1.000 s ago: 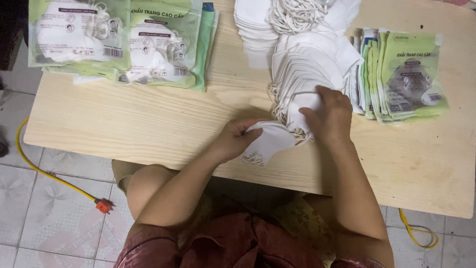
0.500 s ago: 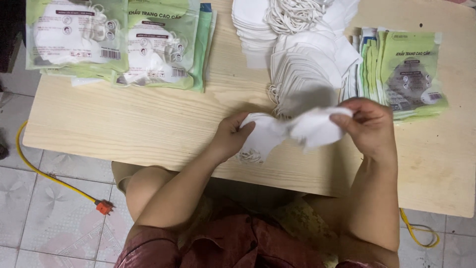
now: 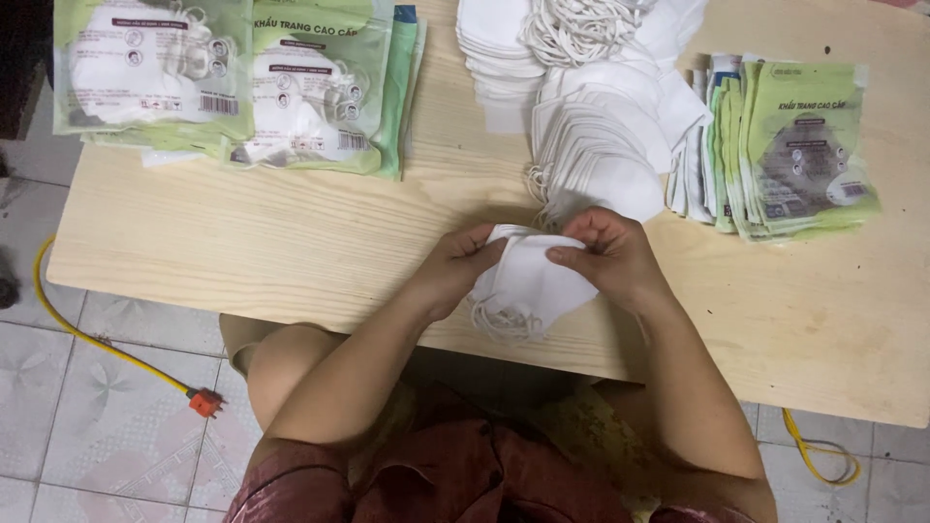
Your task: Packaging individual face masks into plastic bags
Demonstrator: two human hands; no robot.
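Note:
Both of my hands grip white folded face masks (image 3: 533, 281) just above the near edge of the wooden table (image 3: 291, 242). My left hand (image 3: 453, 273) pinches the left side and my right hand (image 3: 605, 254) pinches the top right edge. White ear loops dangle below the masks. Directly behind my hands lies a fanned heap of loose white masks (image 3: 601, 155).
Sealed green-and-clear mask packets (image 3: 232, 87) lie stacked at the table's far left. A pile of empty green pouches (image 3: 790, 145) sits at the right. More white masks and elastic loops (image 3: 572, 29) are at the far middle. A yellow cable with an orange plug (image 3: 205, 401) lies on the tiled floor.
My right hand lifted a mask off the heap and brought it left onto the mask in my left hand. Both hands now hold the masks together at the table's near edge.

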